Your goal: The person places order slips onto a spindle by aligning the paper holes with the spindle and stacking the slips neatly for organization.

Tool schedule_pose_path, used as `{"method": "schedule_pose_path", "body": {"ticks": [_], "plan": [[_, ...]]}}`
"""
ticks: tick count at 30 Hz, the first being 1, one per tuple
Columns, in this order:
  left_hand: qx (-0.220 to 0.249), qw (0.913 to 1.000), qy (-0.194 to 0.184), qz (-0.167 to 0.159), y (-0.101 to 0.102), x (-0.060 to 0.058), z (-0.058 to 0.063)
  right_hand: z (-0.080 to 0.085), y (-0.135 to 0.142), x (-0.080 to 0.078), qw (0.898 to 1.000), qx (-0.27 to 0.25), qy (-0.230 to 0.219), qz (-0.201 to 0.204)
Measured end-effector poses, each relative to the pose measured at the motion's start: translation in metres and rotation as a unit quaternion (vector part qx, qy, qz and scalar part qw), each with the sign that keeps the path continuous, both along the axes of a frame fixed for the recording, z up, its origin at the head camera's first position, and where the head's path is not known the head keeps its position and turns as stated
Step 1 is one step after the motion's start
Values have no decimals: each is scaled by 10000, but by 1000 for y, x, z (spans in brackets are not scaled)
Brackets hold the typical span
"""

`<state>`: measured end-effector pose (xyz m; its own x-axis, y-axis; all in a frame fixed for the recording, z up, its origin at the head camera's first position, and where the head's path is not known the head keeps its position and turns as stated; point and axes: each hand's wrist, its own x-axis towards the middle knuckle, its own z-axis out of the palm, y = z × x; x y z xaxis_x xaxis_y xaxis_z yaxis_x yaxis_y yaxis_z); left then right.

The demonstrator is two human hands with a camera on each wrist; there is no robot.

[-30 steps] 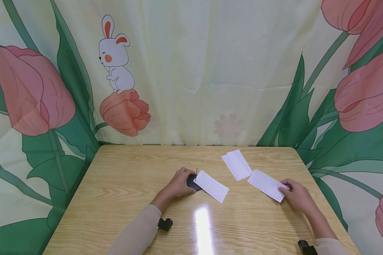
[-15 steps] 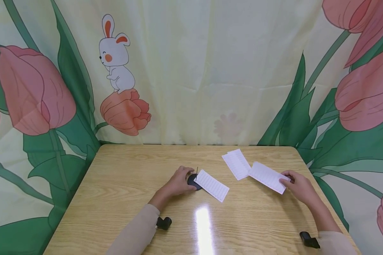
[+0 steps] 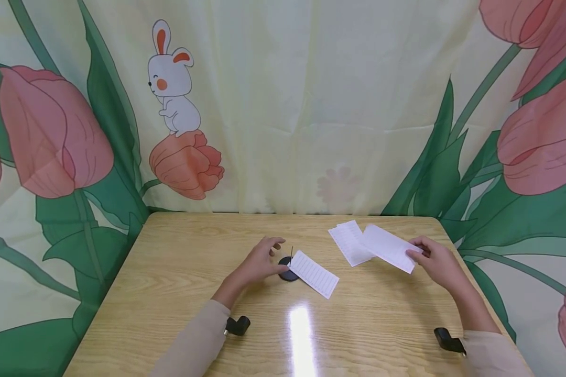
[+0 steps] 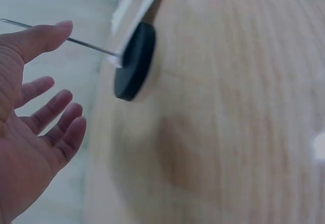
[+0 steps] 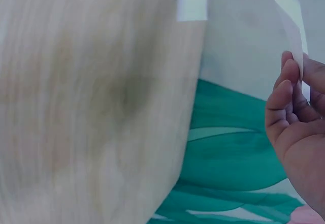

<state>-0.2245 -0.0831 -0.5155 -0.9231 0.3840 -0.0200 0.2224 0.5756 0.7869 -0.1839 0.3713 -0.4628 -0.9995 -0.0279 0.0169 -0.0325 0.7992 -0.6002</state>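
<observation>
Against a tulip-printed curtain (image 3: 273, 104), with paper slip (image 3: 389, 249), lower right, liable to sag from being pinched only at one end in right grip (image 3: 435, 262), and left grip (image 3: 263, 260) spread near spiked base (image 3: 290, 276), lower centre.

Open wood on table (image 3: 193, 238) left of L hand (image 3: 261, 259), also btwn forearms. Spike rod (image 4: 94, 47) bare above its slip (image 3: 314, 275); way in from above open. Slip juts nr-right off black base (image 3: 289, 276), blocks low pass that side; L thumb crowds base's left, contact unclear. Bare lane btwn spiked slip & loose slips (image 3: 349, 243). Raised sheet (image 3: 388, 247) in R hand (image 3: 436, 262) covers part of those. Curtain (image 3: 273, 104) walls far edge.
</observation>
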Motion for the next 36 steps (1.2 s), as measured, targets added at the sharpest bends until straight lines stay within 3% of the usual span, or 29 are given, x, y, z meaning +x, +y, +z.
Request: {"method": "schedule_pose_path", "body": {"ticks": [11,18,25,36], "plan": [[567,9955,740,172,-3,-4,36,14,-18,-12,9994,-137,140,302],[755,9923,968,170,0,-5,58,24,-35,-17,9979,-423,179,467],[823,9880,1290,224,9,-5,70,35,-53,-23,9960,-576,238,641],[1036,9840,1429,229,30,-9,84,47,-81,-30,9916,-842,434,883]]}}
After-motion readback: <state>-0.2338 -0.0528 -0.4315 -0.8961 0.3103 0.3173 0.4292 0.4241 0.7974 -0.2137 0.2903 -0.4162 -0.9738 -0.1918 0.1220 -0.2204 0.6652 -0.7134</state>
